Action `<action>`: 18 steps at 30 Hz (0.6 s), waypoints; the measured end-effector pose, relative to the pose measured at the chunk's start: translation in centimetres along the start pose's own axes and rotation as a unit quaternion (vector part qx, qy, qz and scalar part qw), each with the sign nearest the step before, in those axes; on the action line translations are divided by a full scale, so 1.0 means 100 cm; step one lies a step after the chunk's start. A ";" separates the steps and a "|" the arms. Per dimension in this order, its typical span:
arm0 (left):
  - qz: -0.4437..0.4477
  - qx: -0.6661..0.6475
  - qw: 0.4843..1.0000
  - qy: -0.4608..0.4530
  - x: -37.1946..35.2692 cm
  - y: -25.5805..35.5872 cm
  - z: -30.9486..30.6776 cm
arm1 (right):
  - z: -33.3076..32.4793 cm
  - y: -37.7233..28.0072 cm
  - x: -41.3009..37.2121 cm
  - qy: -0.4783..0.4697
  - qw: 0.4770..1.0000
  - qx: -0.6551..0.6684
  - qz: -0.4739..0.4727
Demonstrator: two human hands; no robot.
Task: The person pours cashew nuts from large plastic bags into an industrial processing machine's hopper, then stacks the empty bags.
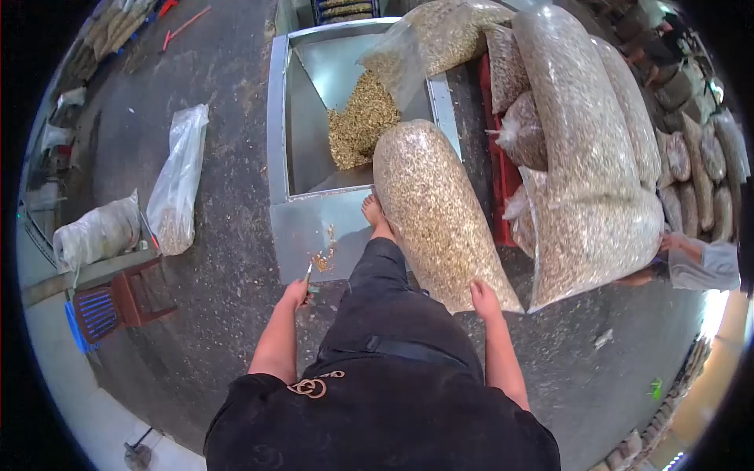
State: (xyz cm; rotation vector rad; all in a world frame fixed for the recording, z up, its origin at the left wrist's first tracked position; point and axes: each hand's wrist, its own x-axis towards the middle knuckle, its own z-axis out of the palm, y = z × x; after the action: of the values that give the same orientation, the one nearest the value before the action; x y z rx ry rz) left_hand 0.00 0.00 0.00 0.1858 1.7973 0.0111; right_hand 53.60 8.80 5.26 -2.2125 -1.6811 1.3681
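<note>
In my left hand is a small knife, its blade pointing up and away from me. My right hand is at the near end of a long, full plastic sack, thumb on its surface and the other fingers mostly hidden. Tan, flaky pieces fill the sack, which leans with its far end over the rim of a metal hopper. A heap of the same pieces lies inside the hopper. My bare foot rests on the hopper's front metal plate, beside the sack.
Another filled sack lies over the hopper's far corner. Large full sacks stand on a red pallet to the right, with another person's hand beside them. At left are a nearly flat plastic bag and a brown chair.
</note>
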 end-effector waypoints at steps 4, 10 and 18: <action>0.120 -0.053 0.990 0.051 -0.014 0.119 -0.011 | -0.042 0.013 -0.030 -0.049 0.982 -0.141 0.117; 0.272 -0.163 0.948 -0.028 0.010 0.219 -0.038 | -0.094 -0.013 -0.058 -0.022 0.935 -0.154 0.318; 0.141 -0.254 0.956 0.038 0.055 0.168 -0.045 | -0.127 -0.060 0.020 0.031 0.958 -0.166 0.233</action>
State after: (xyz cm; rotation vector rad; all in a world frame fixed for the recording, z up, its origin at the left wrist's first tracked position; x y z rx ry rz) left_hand -3.53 17.70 -2.46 0.0705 1.7693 0.6854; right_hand 57.44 18.53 14.89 -2.9546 -1.5216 1.1274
